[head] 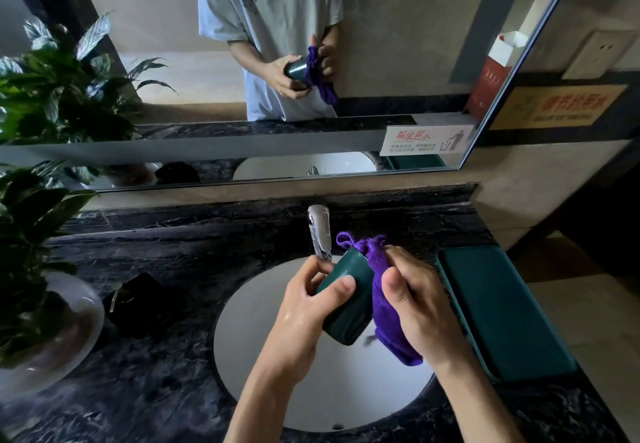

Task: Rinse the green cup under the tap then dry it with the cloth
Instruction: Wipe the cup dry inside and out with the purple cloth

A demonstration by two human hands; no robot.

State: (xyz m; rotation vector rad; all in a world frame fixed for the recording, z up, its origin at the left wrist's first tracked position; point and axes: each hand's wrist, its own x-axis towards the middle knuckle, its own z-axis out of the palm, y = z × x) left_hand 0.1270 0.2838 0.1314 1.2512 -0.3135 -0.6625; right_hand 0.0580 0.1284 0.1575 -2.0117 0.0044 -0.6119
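Note:
The dark green cup (349, 307) lies tilted above the white sink (263, 356), its mouth pointing up and away toward the chrome tap (320, 231). My left hand (304, 304) wraps around the cup's side, thumb on top. My right hand (415, 304) holds a purple cloth (372, 255), which is pushed against and into the cup's mouth and hangs down below the palm. No water runs from the tap. My left hand looks wet.
A dark marble counter (173, 356) surrounds the sink. A green flat case (502, 311) lies at the right, a black object (138, 304) and a potted plant in a glass bowl (45, 321) at the left. A mirror (398, 61) stands behind the tap.

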